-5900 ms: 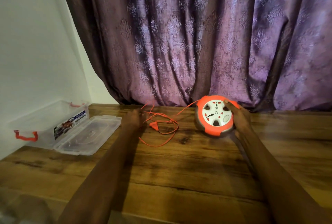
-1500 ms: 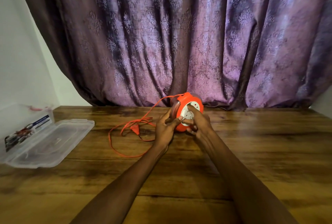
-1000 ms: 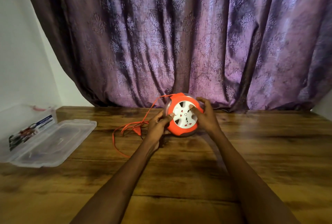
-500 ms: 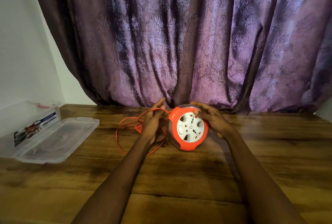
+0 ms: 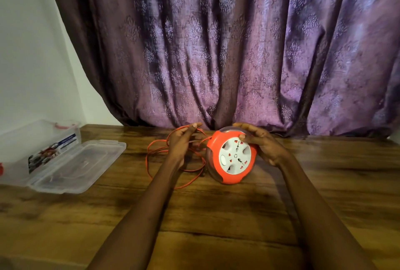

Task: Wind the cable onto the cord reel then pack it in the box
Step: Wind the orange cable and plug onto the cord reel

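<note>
1. The cord reel [image 5: 232, 157] is stood on edge on the wooden table [image 5: 216, 215], white socket face turned toward the camera, near the curtain [image 5: 216, 53].
2. It is gripped by the right hand [image 5: 263, 144], fingers curled over its top rim and thumb pressed on the face.
3. The orange cable [image 5: 173, 161] is seen lying in loose loops on the table just left of the reel, one strand running up to the reel's rim.
4. A strand is lifted by the left hand [image 5: 181, 142], pinched between thumb and fingertips, held apart from the reel.
5. Winding is judged barely begun: most of the cable is left unspooled, and how much is already on the drum cannot be told.
6. The clear plastic box [image 5: 32, 139] is waiting well to the left by the wall, its lid [image 5: 86, 165] laid open beside it; packing is not yet done.
</note>
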Tool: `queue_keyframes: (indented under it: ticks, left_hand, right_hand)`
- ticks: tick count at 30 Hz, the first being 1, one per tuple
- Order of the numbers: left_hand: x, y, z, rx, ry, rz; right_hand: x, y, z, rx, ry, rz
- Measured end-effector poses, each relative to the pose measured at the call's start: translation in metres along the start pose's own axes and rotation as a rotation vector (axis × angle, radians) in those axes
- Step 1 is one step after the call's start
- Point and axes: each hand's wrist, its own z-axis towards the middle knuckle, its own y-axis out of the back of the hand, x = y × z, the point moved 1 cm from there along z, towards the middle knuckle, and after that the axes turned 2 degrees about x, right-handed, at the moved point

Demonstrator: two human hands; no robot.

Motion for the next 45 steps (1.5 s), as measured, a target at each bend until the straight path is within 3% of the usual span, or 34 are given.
queue_keyframes:
  ticks: [5, 8, 11, 15, 21, 29, 34, 37, 45]
  left_hand:
    - [0.005, 0.011, 0.001, -0.179, 0.196, -0.024]
    - [0.002, 0.015, 0.005, -0.197, 0.256, -0.007]
    - [-0.004, 0.018, 0.005, -0.177, 0.33, -0.089]
    - [-0.018, 0.02, 0.003, -0.15, 0.402, -0.376]
    - [-0.036, 0.018, 0.004, -0.24, 0.305, -0.672]
    - [-0.03, 0.025, 0.005, -0.42, 0.164, -0.345]
    - [-0.025, 0.038, 0.009, -0.302, 0.278, -0.131]
    - [-0.022, 0.033, 0.009, -0.228, 0.251, -0.003]
    - [0.001, -0.019, -0.011, 0.212, 0.147, 0.3]
  right_hand:
    - [0.004, 0.001, -0.002, -0.068, 0.08, 0.227]
    - [0.007, 0.007, -0.003, -0.173, 0.138, 0.306]
    - [0.007, 0.013, -0.003, -0.3, 0.173, 0.264]
    - [0.005, 0.016, -0.004, -0.449, 0.209, 0.105]
    - [0.006, 0.012, -0.004, -0.499, 0.206, -0.019]
    - [0.015, 0.0, -0.002, -0.493, 0.231, 0.023]
    - [0.013, -0.007, 0.001, -0.504, 0.221, -0.004]
    - [0.013, -0.005, 0.001, -0.53, 0.215, -0.007]
    - [0.011, 0.003, 0.003, -0.579, 0.214, 0.091]
